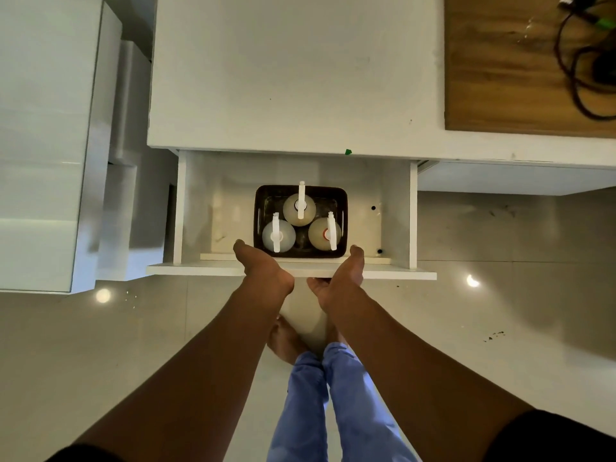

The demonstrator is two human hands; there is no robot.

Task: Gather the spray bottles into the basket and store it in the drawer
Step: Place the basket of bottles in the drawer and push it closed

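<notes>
A dark rectangular basket [260, 208] sits inside the open white drawer [396, 208], toward its front. Three spray bottles with white trigger heads stand upright in it: a yellowish one [299, 210] at the back, a bluish one [278, 235] front left, another yellowish one [324, 233] front right. My left hand [263, 268] rests on the drawer's front panel [400, 275] just below the basket's left corner. My right hand [345, 278] lies on the same panel below the right corner. Both hands grip the panel's top edge, fingers hidden under it.
The white countertop [293, 71] lies above the drawer, with a wooden board [500, 68] and black cables [580, 61] at the right. A white cabinet [50, 145] stands at the left. Below are a glossy tiled floor [500, 328] and my bare feet and blue trousers.
</notes>
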